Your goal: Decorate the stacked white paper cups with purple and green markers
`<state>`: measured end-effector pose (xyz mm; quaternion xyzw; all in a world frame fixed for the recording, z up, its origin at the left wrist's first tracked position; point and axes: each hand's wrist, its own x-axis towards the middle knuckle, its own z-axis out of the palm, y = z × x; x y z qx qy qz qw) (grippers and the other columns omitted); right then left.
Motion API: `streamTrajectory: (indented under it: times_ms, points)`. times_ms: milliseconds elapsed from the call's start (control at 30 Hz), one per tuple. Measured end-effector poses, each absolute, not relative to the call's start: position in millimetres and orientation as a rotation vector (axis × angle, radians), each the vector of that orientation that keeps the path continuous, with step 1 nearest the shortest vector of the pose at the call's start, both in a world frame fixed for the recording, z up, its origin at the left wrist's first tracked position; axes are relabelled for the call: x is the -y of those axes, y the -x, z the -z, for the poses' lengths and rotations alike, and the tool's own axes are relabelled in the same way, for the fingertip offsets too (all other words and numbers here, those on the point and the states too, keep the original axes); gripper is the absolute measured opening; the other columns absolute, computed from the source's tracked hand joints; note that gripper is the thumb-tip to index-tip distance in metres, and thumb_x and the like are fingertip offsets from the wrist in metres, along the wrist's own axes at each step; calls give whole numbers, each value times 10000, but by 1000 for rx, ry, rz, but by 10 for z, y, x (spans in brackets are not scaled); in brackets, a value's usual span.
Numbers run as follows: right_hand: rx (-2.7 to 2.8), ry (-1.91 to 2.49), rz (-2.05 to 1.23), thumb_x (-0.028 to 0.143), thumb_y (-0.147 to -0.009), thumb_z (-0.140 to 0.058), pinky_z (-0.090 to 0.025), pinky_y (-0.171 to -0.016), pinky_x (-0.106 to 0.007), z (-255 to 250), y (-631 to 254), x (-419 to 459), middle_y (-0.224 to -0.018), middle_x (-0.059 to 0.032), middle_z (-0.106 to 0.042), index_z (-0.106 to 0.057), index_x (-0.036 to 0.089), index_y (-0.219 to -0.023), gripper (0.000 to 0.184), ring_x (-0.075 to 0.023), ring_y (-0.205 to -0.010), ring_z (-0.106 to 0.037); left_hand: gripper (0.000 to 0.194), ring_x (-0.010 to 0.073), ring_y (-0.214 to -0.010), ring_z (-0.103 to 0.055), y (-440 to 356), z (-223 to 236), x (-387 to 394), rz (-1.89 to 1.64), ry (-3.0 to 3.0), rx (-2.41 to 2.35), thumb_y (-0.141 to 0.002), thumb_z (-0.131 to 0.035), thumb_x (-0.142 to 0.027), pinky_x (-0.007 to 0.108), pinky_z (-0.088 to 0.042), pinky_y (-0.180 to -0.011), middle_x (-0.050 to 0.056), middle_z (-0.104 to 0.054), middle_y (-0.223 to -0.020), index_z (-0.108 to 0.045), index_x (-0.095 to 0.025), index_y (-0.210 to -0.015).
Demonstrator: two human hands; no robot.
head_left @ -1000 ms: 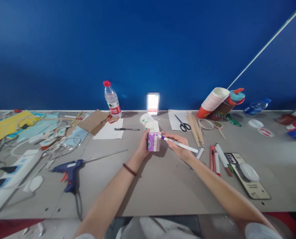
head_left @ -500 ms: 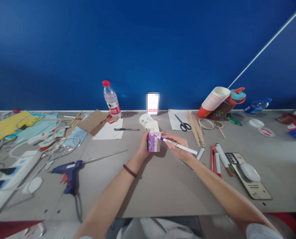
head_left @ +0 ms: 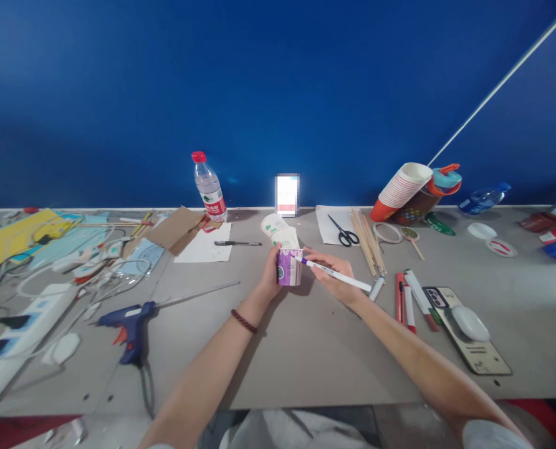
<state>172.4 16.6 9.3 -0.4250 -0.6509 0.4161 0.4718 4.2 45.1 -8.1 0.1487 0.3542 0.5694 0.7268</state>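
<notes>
In the middle of the head view, my left hand (head_left: 271, 274) is closed around the left side of a purple and white paper cup (head_left: 289, 268). Purple colouring covers much of the cup, and a round green mark shows near its left side. My right hand (head_left: 334, 278) pinches a white marker (head_left: 341, 276) whose purple tip meets the cup near its upper part. Just behind stand white paper cups (head_left: 285, 237) with green print, tilted and partly overlapping. The fingers behind the held cup are hidden.
Left are a blue glue gun (head_left: 131, 324), a power strip (head_left: 25, 337) and cables. A water bottle (head_left: 210, 190) stands near the wall. Right lie scissors (head_left: 346, 236), wooden sticks (head_left: 368, 243), markers (head_left: 409, 302) and a phone (head_left: 469, 337) bearing a white case. Stacked cups (head_left: 402, 190) lean behind.
Both hands stay almost in place, with the cup held steady. The marker's tip has shifted very slightly against the cup.
</notes>
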Motion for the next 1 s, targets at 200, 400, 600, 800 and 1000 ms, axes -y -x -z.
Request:
streamTrajectory:
  times_ms: [200,400,600,800,1000]
  points:
    - [1610,999,-1019,349,-860,-640,-484,-1042,-452,-149,-1732,-147,-1201,-60,-718,-732,274,-997,181,-267,-1219,-618,278,170,-695,-662,-52,46,-439,-1240,-333,-778,-853,-596,-396,279,-522,-679,56,-709,-804,-645,-137,-941]
    - [1570,1039,-1025,356,-846,-656,-486,-1043,-443,-117,-1705,-142,-1237,-57,-700,-738,280,-988,181,-268,-1203,-629,264,158,-692,-657,-55,42,-439,-1247,-314,-779,-854,-600,-387,264,-511,-685,52,-707,-793,-653,-135,-913]
    - [1582,1067,-1001,342,-841,-658,-481,-1051,-452,-91,-1710,-156,-1230,-64,-703,-739,267,-992,187,-276,-1196,-633,269,172,-717,-659,-61,61,-449,-1278,-314,-790,-838,-628,-377,281,-498,-708,63,-709,-809,-655,-124,-923]
    - [1592,1038,-1021,337,-844,-652,-489,-1034,-459,-115,-1729,-153,-1233,-58,-702,-737,281,-989,177,-278,-1190,-636,280,177,-698,-656,-55,64,-449,-1259,-302,-764,-803,-663,-397,289,-500,-697,52,-705,-786,-658,-135,-902]
    - [1613,1043,-1017,358,-834,-660,-500,-1014,-462,-170,-1731,-144,-1218,-67,-709,-738,275,-979,184,-288,-1186,-638,290,177,-681,-654,-47,85,-456,-1259,-320,-773,-816,-645,-397,292,-506,-676,55,-699,-778,-647,-127,-922]
